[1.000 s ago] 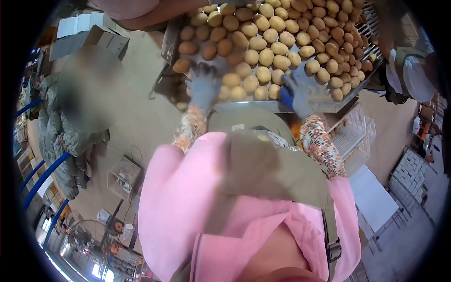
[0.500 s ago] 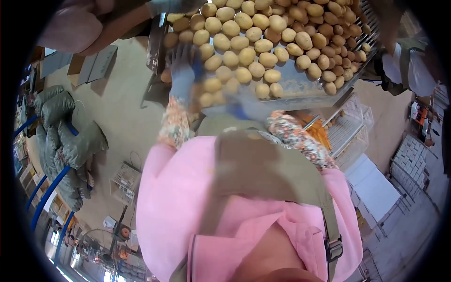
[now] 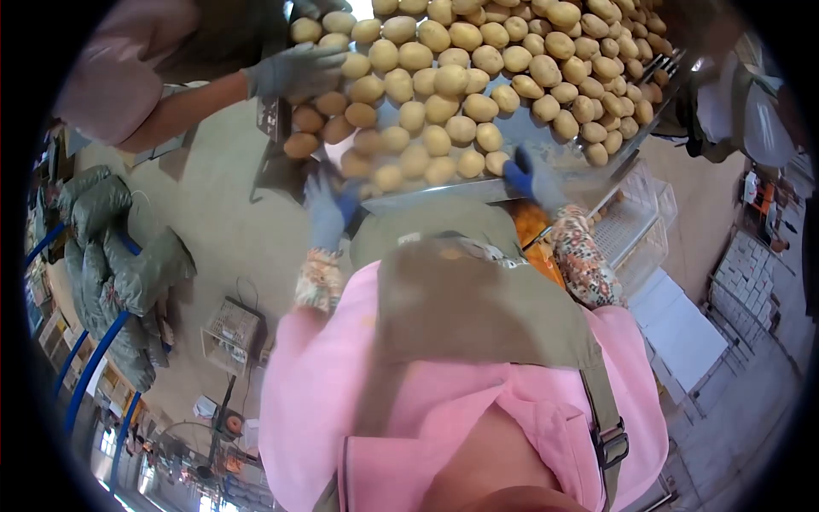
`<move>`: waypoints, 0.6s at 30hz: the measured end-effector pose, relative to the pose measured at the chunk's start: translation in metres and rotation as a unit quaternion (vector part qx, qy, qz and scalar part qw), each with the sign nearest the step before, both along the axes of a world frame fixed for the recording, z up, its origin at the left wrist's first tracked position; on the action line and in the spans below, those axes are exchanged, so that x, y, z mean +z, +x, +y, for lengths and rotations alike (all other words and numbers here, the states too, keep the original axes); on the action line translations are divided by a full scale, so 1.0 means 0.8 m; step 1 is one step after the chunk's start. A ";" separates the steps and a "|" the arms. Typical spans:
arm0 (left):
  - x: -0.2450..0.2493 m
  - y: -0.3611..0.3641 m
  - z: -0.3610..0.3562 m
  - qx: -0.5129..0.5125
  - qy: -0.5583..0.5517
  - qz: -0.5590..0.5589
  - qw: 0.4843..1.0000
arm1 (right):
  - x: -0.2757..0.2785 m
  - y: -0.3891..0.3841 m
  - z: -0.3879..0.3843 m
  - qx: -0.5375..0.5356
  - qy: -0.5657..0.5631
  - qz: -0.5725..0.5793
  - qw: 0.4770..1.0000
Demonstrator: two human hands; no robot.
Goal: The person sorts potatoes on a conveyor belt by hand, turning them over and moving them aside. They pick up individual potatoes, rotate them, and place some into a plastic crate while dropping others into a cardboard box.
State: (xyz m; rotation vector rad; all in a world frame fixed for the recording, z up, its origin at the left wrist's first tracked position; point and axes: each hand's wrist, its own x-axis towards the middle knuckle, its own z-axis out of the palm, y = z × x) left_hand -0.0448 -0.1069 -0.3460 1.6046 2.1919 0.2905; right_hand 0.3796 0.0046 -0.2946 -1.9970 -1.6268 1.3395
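Many yellow-brown potatoes (image 3: 439, 111) lie on a metal sorting table (image 3: 426, 194) in front of me. My left hand (image 3: 328, 209), in a grey and blue glove, is at the table's near left corner beside some blurred potatoes. Its fingers are apart and point away from me. My right hand (image 3: 536, 181), gloved the same way, is at the near edge farther right. Its blue fingers are stretched out close beside a single potato (image 3: 496, 162), and nothing shows in its grasp.
Another person's gloved hand (image 3: 299, 72) reaches over the potatoes from the upper left. An orange mesh bag (image 3: 539, 243) hangs below the near edge, with a plastic crate (image 3: 627, 222) to its right. Stuffed green sacks (image 3: 102, 213) are piled at left.
My left hand has drawn back toward me from among the potatoes at left. My right hand has moved right along the edge. The other person's hand has come farther over the potatoes.
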 end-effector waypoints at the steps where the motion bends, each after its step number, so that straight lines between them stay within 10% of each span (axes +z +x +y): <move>1: -0.028 -0.012 -0.021 0.010 0.064 -0.018 0.998 | 0.016 -0.014 -0.001 0.143 -0.020 -0.065 0.987; 4: 0.024 -0.003 -0.021 0.082 0.019 0.062 0.995 | 0.034 -0.094 -0.012 0.108 -0.119 -0.168 0.972; 10: 0.027 0.037 0.075 0.017 0.146 0.079 0.986 | 0.004 -0.203 -0.018 0.125 0.025 0.069 0.989; 13: 0.069 0.091 0.119 -0.019 -0.092 0.093 0.991 | -0.022 -0.223 -0.023 0.298 0.180 -0.042 0.937; 18: 0.056 0.067 0.099 -0.099 -0.057 0.156 0.981 | 0.040 -0.170 0.001 0.179 0.175 0.074 0.965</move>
